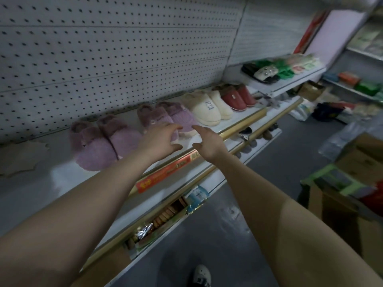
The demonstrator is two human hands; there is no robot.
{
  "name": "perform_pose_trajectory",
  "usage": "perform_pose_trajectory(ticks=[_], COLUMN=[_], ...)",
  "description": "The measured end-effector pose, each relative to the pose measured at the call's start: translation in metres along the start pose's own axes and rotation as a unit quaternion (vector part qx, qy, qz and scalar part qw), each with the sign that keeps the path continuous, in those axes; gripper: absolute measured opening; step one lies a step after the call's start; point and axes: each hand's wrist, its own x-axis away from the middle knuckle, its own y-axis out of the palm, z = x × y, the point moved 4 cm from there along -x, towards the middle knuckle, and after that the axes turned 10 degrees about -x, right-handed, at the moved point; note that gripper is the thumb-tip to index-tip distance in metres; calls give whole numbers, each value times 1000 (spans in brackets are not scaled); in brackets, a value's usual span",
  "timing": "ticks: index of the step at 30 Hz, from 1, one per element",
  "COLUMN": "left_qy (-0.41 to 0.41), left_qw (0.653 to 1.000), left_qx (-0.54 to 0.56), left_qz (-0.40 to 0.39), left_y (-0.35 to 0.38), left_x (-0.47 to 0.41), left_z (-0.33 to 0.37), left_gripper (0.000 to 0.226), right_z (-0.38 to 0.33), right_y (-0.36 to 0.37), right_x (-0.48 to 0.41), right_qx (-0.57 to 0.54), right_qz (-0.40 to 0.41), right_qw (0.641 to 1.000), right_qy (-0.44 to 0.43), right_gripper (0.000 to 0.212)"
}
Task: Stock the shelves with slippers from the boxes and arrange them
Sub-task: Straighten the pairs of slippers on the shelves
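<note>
Mauve ribbed slippers point(165, 116), seemingly fleece-cuffed, under spread left hand point(160, 138).

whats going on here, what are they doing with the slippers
A person is arranging slippers on a shop shelf. Both hands are open and hold nothing. They reach for the ribbed purple pair, with the left hand at its toes and the right hand just beside. A fuzzy purple pair, a cream pair and a red pair stand in the same row. Boxes sit at the right.
</note>
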Motion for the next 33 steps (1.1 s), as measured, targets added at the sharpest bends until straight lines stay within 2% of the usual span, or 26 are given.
perform_pose_trajectory(ticks=[6, 10, 15, 18, 24, 33], left_qy=[48, 69, 98, 117, 138, 167], left_qw=[999, 997, 994, 992, 988, 983], left_qx=[20, 18, 21, 34, 71, 70], left_qz=[-10, -20, -32, -20, -27, -27], left_y=[30, 50, 82, 100, 139, 202], left_x=[-35, -69, -126, -160, -224, -349], left_z=[70, 126, 223, 285, 388, 474], left_gripper=[60, 58, 57, 55, 49, 49], right_z=[61, 109, 200, 259, 359, 491], right_y=[-37, -71, -134, -175, -255, -306], right_x=[18, 28, 36, 42, 48, -6], right_qx=[-3, 13, 21, 30, 47, 42], right_qz=[24, 44, 66, 81, 63, 69], right_qw=[1000, 999, 998, 996, 992, 986], right_qy=[16, -7, 7, 30, 98, 149], right_gripper=[61, 57, 58, 53, 46, 56])
